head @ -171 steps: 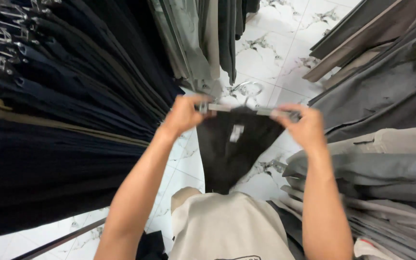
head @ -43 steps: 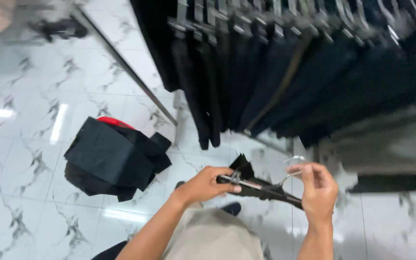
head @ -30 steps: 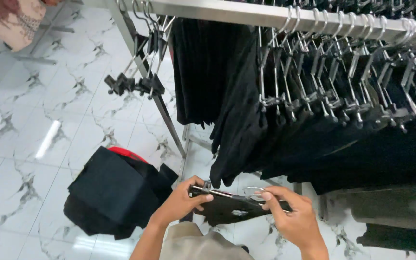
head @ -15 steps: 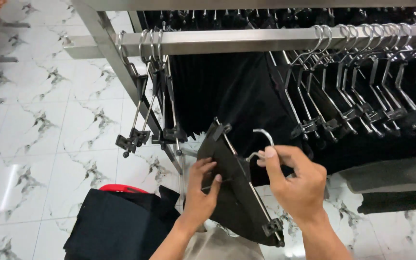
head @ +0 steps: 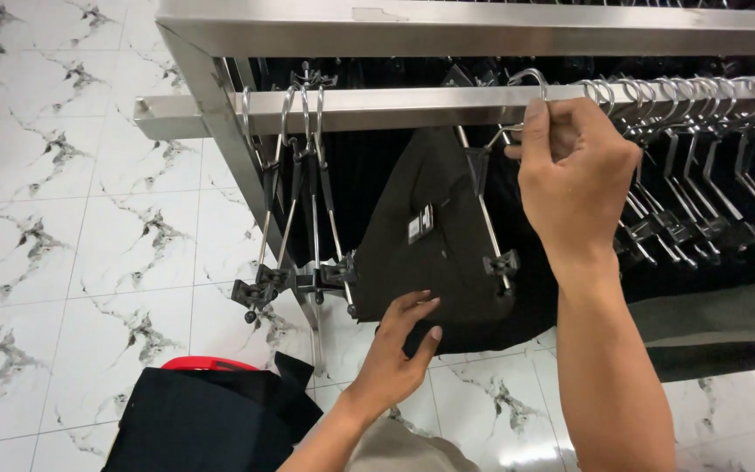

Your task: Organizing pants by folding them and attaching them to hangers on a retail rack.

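My right hand [head: 574, 170] grips the metal hook of a clip hanger [head: 491, 197] and holds it at the steel rail [head: 395, 100]. A folded pair of black trousers [head: 434, 249] with a small white tag hangs from that hanger's clips. My left hand [head: 395, 350] is below, fingers spread, touching the lower edge of the trousers. To the right, several dark garments on metal clip hangers [head: 701, 210] hang along the same rail.
Three empty clip hangers [head: 299, 271] dangle at the rail's left end beside the slanted steel frame post [head: 220, 131]. A pile of black clothes [head: 211, 419] over something red lies on the white marbled tile floor [head: 72, 245].
The view swung up to the rail. My right hand lifted the hanger with the black trousers from waist height up to the rail, while my left hand slid down to the fabric's lower edge.
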